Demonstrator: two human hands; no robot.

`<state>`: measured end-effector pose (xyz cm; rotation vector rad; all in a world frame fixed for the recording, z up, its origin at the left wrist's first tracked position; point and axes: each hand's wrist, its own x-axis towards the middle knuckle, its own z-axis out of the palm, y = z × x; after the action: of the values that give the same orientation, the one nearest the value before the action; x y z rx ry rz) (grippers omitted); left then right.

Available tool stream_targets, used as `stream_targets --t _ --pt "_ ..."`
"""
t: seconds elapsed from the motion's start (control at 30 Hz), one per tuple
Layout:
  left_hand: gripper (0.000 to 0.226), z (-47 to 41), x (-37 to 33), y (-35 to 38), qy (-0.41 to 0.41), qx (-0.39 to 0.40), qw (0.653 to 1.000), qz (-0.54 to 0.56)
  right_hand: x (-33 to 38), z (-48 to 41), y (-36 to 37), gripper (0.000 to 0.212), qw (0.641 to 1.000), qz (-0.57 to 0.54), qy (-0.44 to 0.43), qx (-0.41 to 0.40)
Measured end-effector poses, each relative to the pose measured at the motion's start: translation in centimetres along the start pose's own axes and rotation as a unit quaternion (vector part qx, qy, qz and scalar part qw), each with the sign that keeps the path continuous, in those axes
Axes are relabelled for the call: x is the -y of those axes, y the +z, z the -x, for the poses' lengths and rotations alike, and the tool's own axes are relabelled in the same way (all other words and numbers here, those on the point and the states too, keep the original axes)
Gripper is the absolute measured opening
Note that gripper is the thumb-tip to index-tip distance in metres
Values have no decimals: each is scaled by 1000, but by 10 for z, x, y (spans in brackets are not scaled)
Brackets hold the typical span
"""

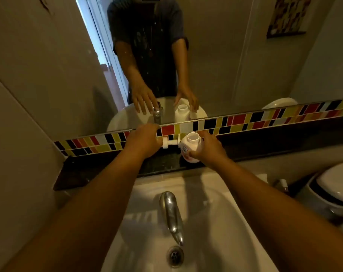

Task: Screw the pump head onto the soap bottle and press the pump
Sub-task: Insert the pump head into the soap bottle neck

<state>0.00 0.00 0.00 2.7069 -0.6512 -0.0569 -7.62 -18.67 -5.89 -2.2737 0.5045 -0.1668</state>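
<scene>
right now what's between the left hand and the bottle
Only the white pump, which the left hand grips. It lies sideways and reaches toward the bottle in the right hand, in the head view.

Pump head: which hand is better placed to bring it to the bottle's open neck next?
Left. The left hand already has its grip on the pump head, lying sideways just beside the soap bottle. The right hand is occupied steadying the bottle on the dark ledge.

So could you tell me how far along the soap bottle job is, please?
Nothing is finished. The white plastic soap bottle stands open-necked on the dark ledge, gripped by the right hand. The left hand holds the white pump head beside it. Screwing on and pressing remain.
</scene>
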Motion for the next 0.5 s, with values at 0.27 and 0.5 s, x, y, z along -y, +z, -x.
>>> stream_targets --t 0.27,0.5 --pt "47 -26 10 49 25 11 994 -106 -20 -6 23 62 996 -86 13 -18" --pt "49 -50 9 74 54 19 975 -216 -28 -10 25 62 995 -97 -7 -14"
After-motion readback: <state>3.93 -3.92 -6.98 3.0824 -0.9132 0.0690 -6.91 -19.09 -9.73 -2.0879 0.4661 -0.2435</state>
